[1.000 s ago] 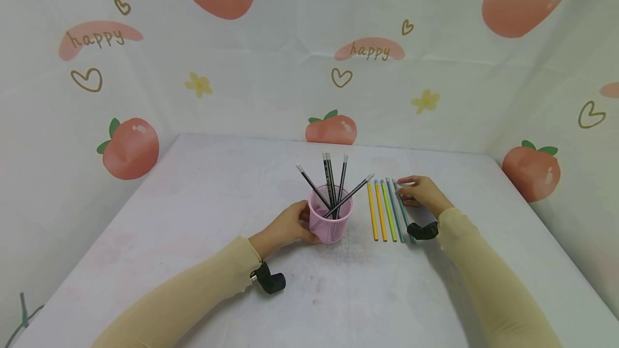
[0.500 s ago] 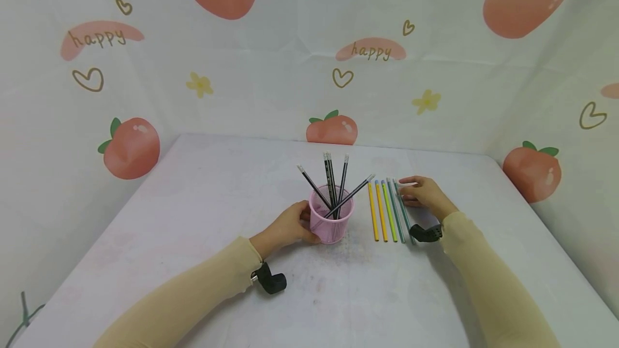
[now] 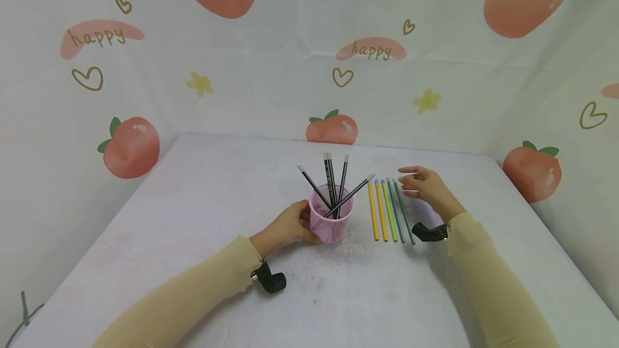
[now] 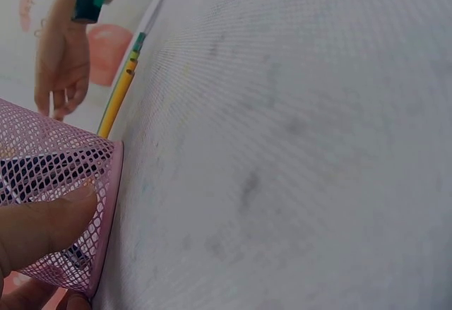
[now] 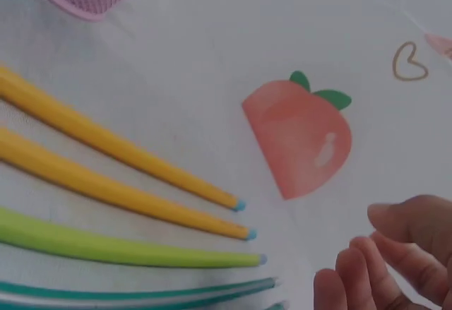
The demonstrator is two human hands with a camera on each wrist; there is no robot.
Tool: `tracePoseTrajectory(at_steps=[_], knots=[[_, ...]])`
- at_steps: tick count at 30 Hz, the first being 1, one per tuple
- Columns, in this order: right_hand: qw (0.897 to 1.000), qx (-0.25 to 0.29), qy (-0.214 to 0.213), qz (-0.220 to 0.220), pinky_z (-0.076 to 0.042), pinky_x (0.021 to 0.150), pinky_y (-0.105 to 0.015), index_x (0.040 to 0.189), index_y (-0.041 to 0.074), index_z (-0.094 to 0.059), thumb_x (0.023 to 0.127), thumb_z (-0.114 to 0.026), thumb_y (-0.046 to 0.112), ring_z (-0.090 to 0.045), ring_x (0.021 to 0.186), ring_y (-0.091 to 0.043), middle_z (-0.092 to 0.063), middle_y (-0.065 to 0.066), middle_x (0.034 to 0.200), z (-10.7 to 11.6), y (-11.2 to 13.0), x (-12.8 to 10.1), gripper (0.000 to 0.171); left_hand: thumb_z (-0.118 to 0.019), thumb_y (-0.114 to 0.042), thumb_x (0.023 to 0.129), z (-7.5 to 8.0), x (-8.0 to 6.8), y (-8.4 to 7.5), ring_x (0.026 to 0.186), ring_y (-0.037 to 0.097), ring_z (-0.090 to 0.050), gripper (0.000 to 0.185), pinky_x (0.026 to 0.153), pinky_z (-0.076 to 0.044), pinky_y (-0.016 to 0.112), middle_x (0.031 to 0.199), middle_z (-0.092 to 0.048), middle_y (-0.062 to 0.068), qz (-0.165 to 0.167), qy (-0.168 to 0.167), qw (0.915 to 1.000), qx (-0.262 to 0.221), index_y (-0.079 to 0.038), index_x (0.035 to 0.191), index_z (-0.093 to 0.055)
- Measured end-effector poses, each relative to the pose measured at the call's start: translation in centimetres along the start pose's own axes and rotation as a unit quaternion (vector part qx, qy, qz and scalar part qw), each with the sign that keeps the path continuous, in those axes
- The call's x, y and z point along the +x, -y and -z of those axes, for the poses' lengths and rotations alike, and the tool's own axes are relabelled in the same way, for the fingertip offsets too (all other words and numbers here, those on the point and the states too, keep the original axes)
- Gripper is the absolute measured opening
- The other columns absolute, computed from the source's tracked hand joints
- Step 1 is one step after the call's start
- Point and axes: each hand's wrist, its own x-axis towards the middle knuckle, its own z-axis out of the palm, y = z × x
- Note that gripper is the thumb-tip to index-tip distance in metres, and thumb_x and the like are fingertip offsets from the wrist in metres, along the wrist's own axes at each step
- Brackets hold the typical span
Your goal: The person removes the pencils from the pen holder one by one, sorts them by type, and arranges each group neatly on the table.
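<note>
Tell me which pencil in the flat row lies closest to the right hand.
The dark green pencil at the right end of the row. The right hand hovers open just beside its far end, while the yellow pencils lie farthest, next to the pink cup.

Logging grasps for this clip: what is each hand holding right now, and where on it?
The left hand grips the pink mesh cup by its side wall. The right hand holds nothing, hovering beside the coloured pencils.
</note>
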Motion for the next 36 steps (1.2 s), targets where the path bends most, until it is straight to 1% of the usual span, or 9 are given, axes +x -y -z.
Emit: tracePoseTrajectory(at_steps=[3,6,9,11,14,17,21,26,36], knots=[[0.999,0.021,0.006,0.041,-0.054,0.083,-0.019,0.144,-0.001,-0.037,0.098,-0.056,0.026,-0.058,0.110,-0.024,-0.050,-0.023,0.131,0.1,0.4,-0.3,0.057,-0.083,0.005,0.062,0.0,0.0,0.0,0.106,0.027,-0.060,0.066,0.095,-0.050,0.040,0.114,-0.064,0.018,0.001,-0.001,1.0000,0.002,0.006,0.121,-0.053],[0.996,0.044,0.008,0.079,-0.054,0.081,-0.019,0.141,0.000,-0.039,0.097,-0.058,0.028,-0.060,0.104,-0.019,-0.057,-0.010,0.118,0.1,0.9,-0.6,0.056,-0.083,0.004,0.063,0.0,0.1,-0.1,0.106,0.027,-0.060,0.066,0.096,-0.049,0.041,0.114,-0.064,0.017,0.004,-0.002,1.0000,0.006,0.006,0.121,-0.054],[0.990,0.073,0.014,0.116,-0.054,0.081,-0.019,0.135,0.004,-0.045,0.097,-0.058,0.027,-0.063,0.098,-0.013,-0.060,0.004,0.105,-0.1,1.4,-1.0,0.046,-0.084,0.004,0.062,0.0,0.1,-0.2,0.106,0.026,-0.060,0.066,0.096,-0.049,0.041,0.113,-0.064,0.017,0.007,-0.004,0.9999,0.010,0.005,0.122,-0.054],[0.986,0.093,0.021,0.138,-0.054,0.082,-0.019,0.129,0.010,-0.049,0.098,-0.057,0.024,-0.063,0.095,-0.010,-0.062,0.007,0.102,-0.3,1.8,-1.2,0.035,-0.084,0.004,0.062,0.0,0.1,-0.2,0.106,0.027,-0.061,0.066,0.097,-0.048,0.041,0.113,-0.064,0.017,0.008,-0.005,0.9999,0.011,0.005,0.122,-0.054],[0.978,0.126,0.027,0.166,-0.054,0.083,-0.019,0.121,0.017,-0.053,0.098,-0.056,0.020,-0.065,0.095,-0.008,-0.064,0.006,0.102,-0.9,2.4,-1.7,0.023,-0.084,0.004,0.062,-0.1,0.1,-0.2,0.106,0.027,-0.061,0.066,0.097,-0.048,0.041,0.113,-0.064,0.017,0.008,-0.005,0.9999,0.011,0.006,0.121,-0.054],[0.972,0.140,0.025,0.187,-0.054,0.084,-0.019,0.118,0.019,-0.055,0.098,-0.057,0.019,-0.065,0.097,-0.010,-0.066,0.007,0.103,-1.5,2.9,-2.0,0.021,-0.084,0.004,0.062,0.0,0.1,-0.2,0.107,0.027,-0.061,0.066,0.097,-0.048,0.041,0.114,-0.064,0.017,0.006,-0.004,0.9999,0.013,0.006,0.121,-0.054],[0.969,0.133,0.011,0.207,-0.053,0.086,-0.018,0.125,0.015,-0.054,0.097,-0.058,0.023,-0.065,0.100,-0.009,-0.066,0.010,0.107,-2.5,3.3,-2.3,0.029,-0.084,0.004,0.063,0.0,0.1,-0.1,0.107,0.027,-0.060,0.066,0.097,-0.048,0.041,0.114,-0.064,0.017,0.003,-0.001,0.9999,0.012,0.006,0.121,-0.053],[0.966,0.131,0.013,0.224,-0.052,0.088,-0.019,0.135,0.010,-0.049,0.099,-0.055,0.025,-0.062,0.107,-0.010,-0.062,0.007,0.115,-3.7,3.8,-2.7,0.040,-0.083,0.004,0.063,0.1,0.0,-0.1,0.107,0.027,-0.061,0.066,0.097,-0.048,0.041,0.114,-0.064,0.017,0.000,0.000,0.9999,0.010,0.006,0.122,-0.053],[0.959,0.143,0.048,0.241,-0.053,0.089,-0.025,0.136,0.008,-0.048,0.098,-0.056,0.019,-0.058,0.113,-0.015,-0.060,0.002,0.119,-5.4,3.8,-3.4,0.040,-0.083,0.005,0.063,0.0,0.0,-0.3,0.107,0.028,-0.060,0.066,0.097,-0.048,0.041,0.114,-0.064,0.018,0.004,0.002,1.0000,0.006,0.007,0.121,-0.053]])
